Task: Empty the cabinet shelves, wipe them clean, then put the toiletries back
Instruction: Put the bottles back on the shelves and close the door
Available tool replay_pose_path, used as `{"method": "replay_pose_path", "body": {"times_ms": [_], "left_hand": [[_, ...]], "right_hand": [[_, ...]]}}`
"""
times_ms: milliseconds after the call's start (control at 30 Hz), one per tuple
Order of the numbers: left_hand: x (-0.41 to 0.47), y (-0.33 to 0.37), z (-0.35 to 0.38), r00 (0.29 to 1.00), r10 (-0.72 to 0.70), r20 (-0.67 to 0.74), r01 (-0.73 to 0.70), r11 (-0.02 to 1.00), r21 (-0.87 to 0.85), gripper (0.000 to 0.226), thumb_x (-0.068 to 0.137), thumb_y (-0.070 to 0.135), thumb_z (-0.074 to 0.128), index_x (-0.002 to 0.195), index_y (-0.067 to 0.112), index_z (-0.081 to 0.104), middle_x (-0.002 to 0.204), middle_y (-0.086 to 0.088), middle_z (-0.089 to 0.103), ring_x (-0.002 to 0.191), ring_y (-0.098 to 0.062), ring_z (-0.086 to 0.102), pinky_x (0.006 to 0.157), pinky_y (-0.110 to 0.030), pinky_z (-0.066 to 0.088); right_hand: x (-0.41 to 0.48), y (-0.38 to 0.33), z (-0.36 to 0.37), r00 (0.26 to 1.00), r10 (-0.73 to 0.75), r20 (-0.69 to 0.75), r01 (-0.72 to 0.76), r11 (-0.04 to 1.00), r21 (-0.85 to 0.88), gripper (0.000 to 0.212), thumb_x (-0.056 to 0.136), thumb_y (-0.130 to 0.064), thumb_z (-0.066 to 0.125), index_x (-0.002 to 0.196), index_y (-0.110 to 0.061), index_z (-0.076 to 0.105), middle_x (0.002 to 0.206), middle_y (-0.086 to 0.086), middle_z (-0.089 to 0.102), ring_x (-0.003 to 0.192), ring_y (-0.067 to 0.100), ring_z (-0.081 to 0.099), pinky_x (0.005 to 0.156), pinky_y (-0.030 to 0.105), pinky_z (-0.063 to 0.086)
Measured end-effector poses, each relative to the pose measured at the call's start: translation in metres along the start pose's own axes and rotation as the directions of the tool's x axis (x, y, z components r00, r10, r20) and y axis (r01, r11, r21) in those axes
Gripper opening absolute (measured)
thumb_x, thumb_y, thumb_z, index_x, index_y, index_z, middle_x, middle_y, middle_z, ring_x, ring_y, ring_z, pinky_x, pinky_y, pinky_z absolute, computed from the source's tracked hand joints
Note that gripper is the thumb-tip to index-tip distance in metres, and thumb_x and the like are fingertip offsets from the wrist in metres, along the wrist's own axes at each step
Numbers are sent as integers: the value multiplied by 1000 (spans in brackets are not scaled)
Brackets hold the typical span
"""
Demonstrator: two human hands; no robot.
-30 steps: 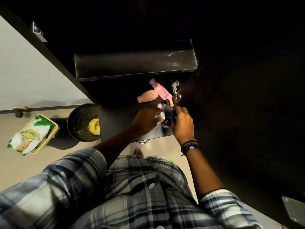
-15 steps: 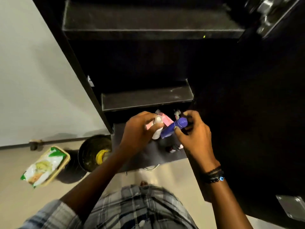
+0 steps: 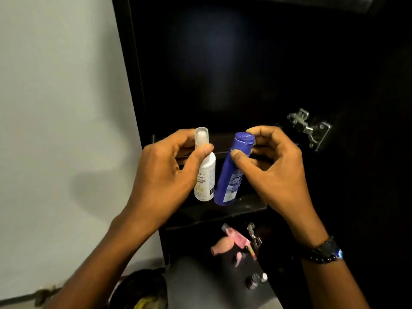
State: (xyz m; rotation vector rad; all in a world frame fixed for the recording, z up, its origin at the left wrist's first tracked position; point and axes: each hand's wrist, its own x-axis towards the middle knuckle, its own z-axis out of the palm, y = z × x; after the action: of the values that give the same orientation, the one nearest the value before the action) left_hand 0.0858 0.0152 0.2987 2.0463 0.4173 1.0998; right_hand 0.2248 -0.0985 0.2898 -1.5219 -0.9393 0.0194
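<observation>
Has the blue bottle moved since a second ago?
Yes. The blue bottle, held by the right hand, has risen from beside the pink tube up to the shelf above it.

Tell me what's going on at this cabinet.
A person stands at an open dark cabinet with a bottle in each hand. The left hand grips a white bottle near its neck. The right hand pinches a blue bottle at its cap end. Both bottles are held roughly upright in front of a shelf, not set down. Pink toiletries lie lower down on a grey surface.
</observation>
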Motion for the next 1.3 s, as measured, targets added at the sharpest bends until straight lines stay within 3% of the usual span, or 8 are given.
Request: {"method": "replay_pose_path", "body": {"times_ms": [133,300,400,600,667,800,1067,1300], "left_hand": [[28,35,-24,994,107,-25,-107,994,8,29,86,35,59,111,21,65,101,16,68,93,2,65,75,-19,56],[64,78,-44,961,261,-97,-249,961,116,33,85,39,56,114,23,61,103,18,63,93,3,63,80,-8,50],[86,102,-55,936,332,-116,-308,933,188,32,85,41,54,111,24,61,97,19,61,89,7,60,74,-3,48],[136,158,-79,869,464,-171,-409,869,278,28,87,40,60,105,19,65,93,9,68,81,-3,66,72,-21,57],[155,173,-86,849,482,-216,-414,862,294,28,86,40,63,101,16,66,88,5,69,77,-6,66,71,-27,58],[194,183,-93,822,497,-279,-377,841,388,29,83,44,65,94,17,67,83,5,69,73,-5,64,67,-21,54],[231,168,-86,861,425,-279,-215,801,559,33,83,46,63,92,14,57,92,-7,66,88,-31,61,78,-44,51],[230,169,-79,866,431,-254,-167,728,665,26,93,32,54,102,8,50,107,-15,62,99,-38,57,72,-37,41]], "right_hand": [[26,-41,-4,991,-113,-67,114,993,20,32,76,-17,77,104,-21,62,92,-4,69,81,11,67,68,20,56],[58,-86,-8,964,-241,-112,247,968,45,31,78,-17,76,106,-21,63,91,-6,69,82,11,68,69,19,57],[76,-113,-11,940,-321,-117,329,943,55,30,79,-20,74,106,-25,62,92,-8,70,84,8,69,70,16,55],[122,-166,-17,865,-473,-170,485,874,36,31,82,-21,72,111,-19,62,94,-8,70,85,6,69,74,18,56],[141,-181,-18,845,-498,-196,515,855,49,29,83,-21,72,111,-19,62,94,-7,70,84,5,69,74,19,57],[179,-192,-12,822,-513,-248,540,840,52,31,83,-22,72,112,-16,63,98,-6,70,87,6,68,76,20,56],[232,-174,7,868,-409,-281,457,880,132,37,86,-29,69,118,-14,58,101,3,67,92,16,67,78,30,58],[244,-170,30,833,-466,-299,505,861,65,38,85,-30,70,116,-24,49,107,-3,60,95,5,59,79,20,52]]}}
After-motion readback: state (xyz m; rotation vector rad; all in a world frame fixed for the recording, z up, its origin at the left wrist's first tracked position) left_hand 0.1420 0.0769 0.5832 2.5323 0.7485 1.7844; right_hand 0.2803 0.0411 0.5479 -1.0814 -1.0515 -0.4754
